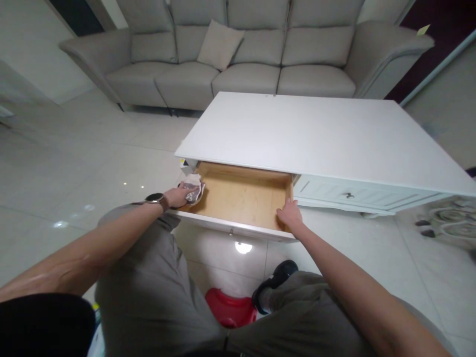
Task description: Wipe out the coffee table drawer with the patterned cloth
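Living room: gray sofa (pixel 247 80) behind white coffee table (pixel 308 134). Drawer (pixel 238 196) open at table's near left, pale wood inside, white-fronted. Left hand (pixel 178 197) holds crumpled white-and-mauve cloth (pixel 194 182) at drawer's left side; right hand (pixel 290 214) grips right side.

No lettering, brand or number could be read anywhere. At the upper right of the frame, a yellow slip (pixel 423 29) lay on the sofa arm (pixel 394 42), too small to show any writing. Left of centre, the dial of the watch (pixel 153 198) was too dark to make out, the yellow-marked box (pixel 184 165) bore nothing legible, and the markings on the cloth (pixel 194 187) blurred into patches.
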A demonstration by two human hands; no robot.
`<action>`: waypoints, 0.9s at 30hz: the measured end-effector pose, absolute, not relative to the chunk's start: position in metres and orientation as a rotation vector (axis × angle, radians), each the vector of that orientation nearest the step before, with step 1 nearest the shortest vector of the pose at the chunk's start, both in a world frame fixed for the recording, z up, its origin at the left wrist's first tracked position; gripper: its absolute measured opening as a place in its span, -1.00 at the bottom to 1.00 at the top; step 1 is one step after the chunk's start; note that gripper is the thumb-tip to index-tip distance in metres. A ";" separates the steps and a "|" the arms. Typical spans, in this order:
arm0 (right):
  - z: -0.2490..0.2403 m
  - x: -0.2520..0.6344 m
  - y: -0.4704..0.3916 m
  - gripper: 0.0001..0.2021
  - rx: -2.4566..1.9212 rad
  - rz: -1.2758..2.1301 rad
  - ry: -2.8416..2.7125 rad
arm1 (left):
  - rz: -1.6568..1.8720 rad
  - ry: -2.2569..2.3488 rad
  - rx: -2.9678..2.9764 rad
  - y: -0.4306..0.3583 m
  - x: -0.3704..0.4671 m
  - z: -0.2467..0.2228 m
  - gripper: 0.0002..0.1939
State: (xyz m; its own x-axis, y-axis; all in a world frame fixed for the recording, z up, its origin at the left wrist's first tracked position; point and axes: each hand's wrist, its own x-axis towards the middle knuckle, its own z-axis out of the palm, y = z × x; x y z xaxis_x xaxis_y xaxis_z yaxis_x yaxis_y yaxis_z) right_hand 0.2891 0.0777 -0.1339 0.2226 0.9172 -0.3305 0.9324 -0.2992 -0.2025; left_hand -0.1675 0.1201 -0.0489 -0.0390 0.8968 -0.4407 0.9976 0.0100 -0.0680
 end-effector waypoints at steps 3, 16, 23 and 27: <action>-0.133 0.289 0.077 -0.56 2.418 -0.605 1.838 | -0.711 1.952 2.028 0.120 -0.163 -0.068 -0.20; -0.131 0.290 0.076 -0.57 2.403 -0.607 1.846 | -0.690 2.008 2.002 0.138 -0.164 -0.088 -0.13; -0.132 0.291 0.078 -0.58 2.410 -0.613 1.821 | -0.696 2.074 2.005 0.133 -0.153 -0.085 -0.20; -0.133 0.291 0.079 -0.57 2.405 -0.608 1.822 | -0.688 2.092 2.002 0.132 -0.153 -0.085 -0.22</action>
State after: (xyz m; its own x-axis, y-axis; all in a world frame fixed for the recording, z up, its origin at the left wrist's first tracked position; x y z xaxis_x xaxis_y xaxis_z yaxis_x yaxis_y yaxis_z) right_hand 0.2905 0.0787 -0.1326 0.2219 0.9114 -0.3465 0.9368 -0.2978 -0.1835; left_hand -0.1528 0.1316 -0.0850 -0.0875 0.9014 -0.4241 0.9772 -0.0049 -0.2121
